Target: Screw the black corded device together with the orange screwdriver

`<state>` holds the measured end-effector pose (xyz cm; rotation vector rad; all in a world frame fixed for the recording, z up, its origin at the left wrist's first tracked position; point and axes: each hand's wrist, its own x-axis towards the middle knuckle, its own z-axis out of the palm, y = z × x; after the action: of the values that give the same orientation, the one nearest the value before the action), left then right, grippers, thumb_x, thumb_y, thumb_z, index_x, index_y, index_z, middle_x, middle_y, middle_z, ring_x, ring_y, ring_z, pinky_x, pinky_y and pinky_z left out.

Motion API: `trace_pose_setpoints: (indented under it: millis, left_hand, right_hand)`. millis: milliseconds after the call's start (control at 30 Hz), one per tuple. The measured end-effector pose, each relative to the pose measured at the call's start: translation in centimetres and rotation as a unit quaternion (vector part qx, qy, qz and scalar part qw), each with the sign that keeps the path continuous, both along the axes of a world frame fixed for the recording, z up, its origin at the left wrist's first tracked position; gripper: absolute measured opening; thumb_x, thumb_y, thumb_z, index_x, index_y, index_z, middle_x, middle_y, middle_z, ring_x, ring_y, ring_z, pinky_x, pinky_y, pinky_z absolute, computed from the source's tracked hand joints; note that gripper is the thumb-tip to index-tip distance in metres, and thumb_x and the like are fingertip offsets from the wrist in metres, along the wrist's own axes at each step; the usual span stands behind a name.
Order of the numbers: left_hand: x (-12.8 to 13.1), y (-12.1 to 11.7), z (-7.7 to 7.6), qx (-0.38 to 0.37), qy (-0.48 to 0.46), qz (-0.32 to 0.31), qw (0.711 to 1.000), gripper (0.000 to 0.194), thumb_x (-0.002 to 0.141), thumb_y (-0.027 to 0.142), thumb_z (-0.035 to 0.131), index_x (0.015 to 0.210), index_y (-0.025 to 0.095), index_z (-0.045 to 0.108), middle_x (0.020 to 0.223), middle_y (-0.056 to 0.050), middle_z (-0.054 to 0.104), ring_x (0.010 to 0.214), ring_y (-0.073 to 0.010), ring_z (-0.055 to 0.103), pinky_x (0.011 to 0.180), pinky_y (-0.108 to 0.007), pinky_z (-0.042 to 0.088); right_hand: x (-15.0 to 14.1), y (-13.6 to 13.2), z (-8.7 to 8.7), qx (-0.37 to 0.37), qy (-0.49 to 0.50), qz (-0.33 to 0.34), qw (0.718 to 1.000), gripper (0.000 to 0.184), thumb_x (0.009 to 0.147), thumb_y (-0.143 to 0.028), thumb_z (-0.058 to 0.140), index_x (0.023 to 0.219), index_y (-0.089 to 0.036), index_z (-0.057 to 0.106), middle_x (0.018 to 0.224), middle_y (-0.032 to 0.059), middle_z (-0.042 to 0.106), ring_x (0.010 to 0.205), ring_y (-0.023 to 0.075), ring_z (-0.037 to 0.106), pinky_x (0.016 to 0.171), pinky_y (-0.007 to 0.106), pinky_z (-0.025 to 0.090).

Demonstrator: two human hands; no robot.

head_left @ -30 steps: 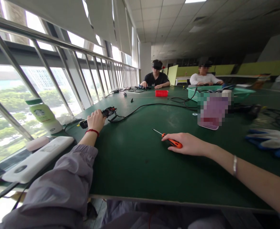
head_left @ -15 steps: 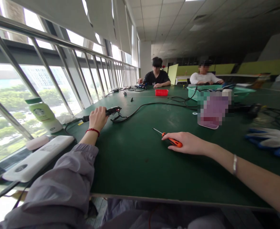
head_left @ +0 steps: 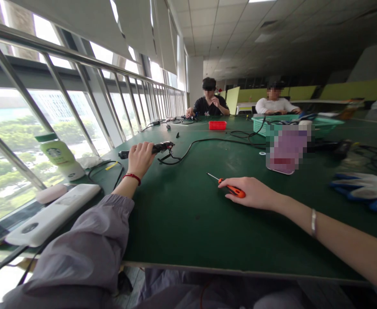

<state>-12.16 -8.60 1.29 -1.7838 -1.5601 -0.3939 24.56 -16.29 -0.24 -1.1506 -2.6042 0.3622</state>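
Observation:
My left hand [head_left: 140, 161] is closed over a long black handheld device [head_left: 162, 147] above the left part of the green table [head_left: 182, 231]. Small wires and a bit of red show at the device's right end, where a black cord [head_left: 188, 150] trails off over the table. What kind of device it is, I cannot make out. My right hand [head_left: 260, 193] rests on the table, fingers around the orange and black handle of a screwdriver [head_left: 236, 191]. Its thin metal shaft points away to the left.
At left stand a green-capped bottle [head_left: 59, 156] and a white power bank [head_left: 53, 214]. A red tray [head_left: 217, 125], a teal basket [head_left: 326, 125] with cords, and a purple phone-like object [head_left: 286, 150] lie farther off. Work gloves [head_left: 365, 189] are at right. Two people sit opposite.
My left hand has moved to the right with the black device, and the cord has shifted along. My right hand stays put. One person opposite has raised a hand.

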Motion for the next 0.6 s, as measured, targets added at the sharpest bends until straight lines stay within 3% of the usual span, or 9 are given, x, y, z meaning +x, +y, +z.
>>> trace_pose_setpoints:
  millis: [200, 433, 533, 600]
  left_hand:
    - [6.2, -0.1, -0.8, -0.028, 0.001, -0.137, 0.99, 0.031, 0.092, 0.031, 0.04, 0.115, 0.014, 0.05, 0.108, -0.013, 0.059, 0.1, -0.0279, 0.052, 0.085, -0.039, 0.035]
    - [14.9, -1.7, -3.0, -0.112, 0.009, -0.328, 0.938, 0.037, 0.091, 0.044, 0.045, 0.113, 0.016, 0.051, 0.105, -0.009, 0.062, 0.097, -0.0216, 0.056, 0.086, -0.033, 0.039]
    - [16.2, -1.8, -3.4, -0.147, -0.011, -0.356, 0.923, 0.038, 0.091, 0.047, 0.043, 0.114, 0.017, 0.052, 0.105, -0.008, 0.063, 0.098, -0.0203, 0.057, 0.088, -0.033, 0.04]
    - [15.6, -1.3, -3.2, -0.155, -0.043, -0.344, 0.925, 0.039, 0.094, 0.045, 0.038, 0.118, 0.018, 0.051, 0.11, -0.008, 0.062, 0.101, -0.0198, 0.057, 0.089, -0.033, 0.041]
  right_hand:
    - [0.1, 0.5, -0.4, 0.11, 0.142, -0.06, 0.982, 0.028, 0.083, -0.029, 0.049, 0.11, -0.022, 0.053, 0.11, 0.0068, 0.061, 0.092, 0.0203, 0.061, 0.082, 0.035, 0.049]
    - [0.3, 1.5, -1.0, 0.176, 0.191, -0.104, 0.96, 0.034, 0.082, -0.024, 0.049, 0.116, -0.021, 0.047, 0.113, 0.0085, 0.058, 0.104, 0.0226, 0.055, 0.093, 0.037, 0.042]
    - [0.3, 2.1, -1.6, 0.145, 0.168, -0.097, 0.97, 0.035, 0.08, -0.024, 0.05, 0.114, -0.021, 0.048, 0.111, 0.0078, 0.059, 0.102, 0.023, 0.056, 0.092, 0.037, 0.042]
    - [0.4, 2.5, -2.0, 0.119, 0.155, -0.103, 0.975, 0.035, 0.078, -0.024, 0.051, 0.113, -0.022, 0.048, 0.111, 0.0074, 0.059, 0.101, 0.0234, 0.057, 0.09, 0.038, 0.043]
